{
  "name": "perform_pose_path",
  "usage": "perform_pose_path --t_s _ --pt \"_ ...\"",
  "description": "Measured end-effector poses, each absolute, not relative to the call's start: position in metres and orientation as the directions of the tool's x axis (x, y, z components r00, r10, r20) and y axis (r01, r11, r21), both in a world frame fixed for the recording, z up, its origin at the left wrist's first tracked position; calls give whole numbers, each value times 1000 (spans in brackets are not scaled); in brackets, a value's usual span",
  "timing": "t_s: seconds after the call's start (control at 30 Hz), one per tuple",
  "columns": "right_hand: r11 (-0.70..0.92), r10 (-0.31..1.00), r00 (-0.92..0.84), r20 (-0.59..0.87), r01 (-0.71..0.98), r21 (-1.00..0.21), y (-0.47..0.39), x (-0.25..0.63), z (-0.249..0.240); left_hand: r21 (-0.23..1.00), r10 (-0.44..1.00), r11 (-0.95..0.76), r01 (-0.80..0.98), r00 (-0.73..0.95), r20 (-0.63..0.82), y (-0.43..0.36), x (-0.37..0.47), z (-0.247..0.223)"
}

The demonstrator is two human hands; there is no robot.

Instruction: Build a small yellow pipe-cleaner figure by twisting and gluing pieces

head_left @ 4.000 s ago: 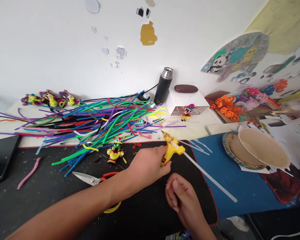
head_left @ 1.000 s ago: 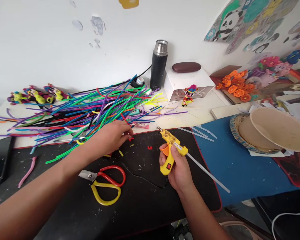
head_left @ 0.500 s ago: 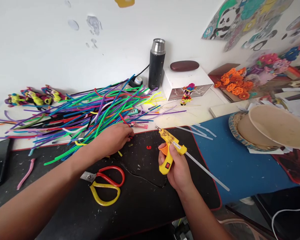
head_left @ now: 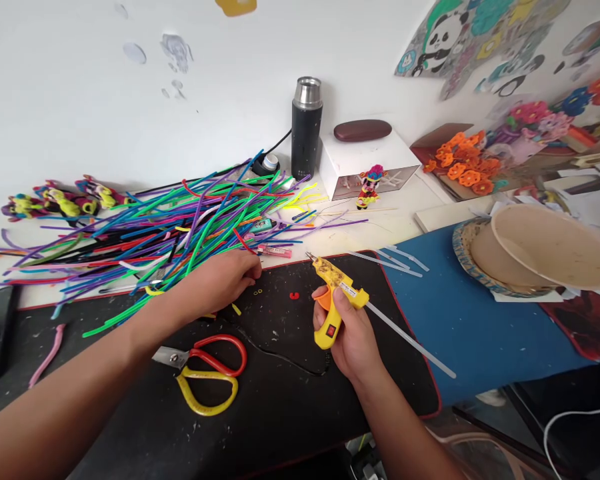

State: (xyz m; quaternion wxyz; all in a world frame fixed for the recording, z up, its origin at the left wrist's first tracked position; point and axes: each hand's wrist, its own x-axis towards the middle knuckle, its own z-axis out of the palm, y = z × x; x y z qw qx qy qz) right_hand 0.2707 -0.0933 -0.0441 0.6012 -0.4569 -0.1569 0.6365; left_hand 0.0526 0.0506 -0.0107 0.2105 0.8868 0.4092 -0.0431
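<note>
My right hand [head_left: 357,343] is wrapped round a yellow hot glue gun [head_left: 337,293], its nozzle pointing up and left. A long translucent glue stick [head_left: 413,340] sticks out of its back. At the front edge of the pipe cleaners [head_left: 195,233], my left hand [head_left: 227,280] hovers or rests with curled fingers; whatever they hold is hidden. Between the hands, a small red curved piece [head_left: 294,296] and tiny yellow rings [head_left: 258,292] lie on the black mat [head_left: 280,413]. Nearer me are scissors [head_left: 213,373] with one red and one yellow handle.
Behind stand a black thermos [head_left: 306,133] and a white box [head_left: 375,150] with a small figure [head_left: 368,188] before it. More figures [head_left: 65,200] lie far left. To the right are loose glue sticks [head_left: 400,260], a beige bowl [head_left: 545,247] and orange flowers [head_left: 465,160].
The whole view has shifted slightly. My left hand has turned a little, and the red bit seen at its fingertips is now hidden. My right hand keeps the glue gun in nearly the same place.
</note>
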Motion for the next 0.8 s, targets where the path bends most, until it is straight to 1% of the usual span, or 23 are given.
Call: perform_pose_path --t_s 0.13,0.27,0.37,0.6,0.8 --pt "-224 915 130 -383 -624 -748 -93 270 -45 361 734 -515 777 618 -282 51 52 -2" --pt "-228 917 125 -379 -615 -754 -93 270 -45 490 721 -426 760 613 -323 47 58 7" --pt "-226 917 130 -377 -610 -759 -93 270 -45 551 681 -424 719 654 -330 42 67 8" --pt "-221 913 144 -382 -614 -758 -92 270 -43 558 641 -455 694 690 -336 34 86 -3" --pt "-220 915 138 -380 -619 -754 -93 270 -44 500 662 -498 708 683 -308 31 78 -2"
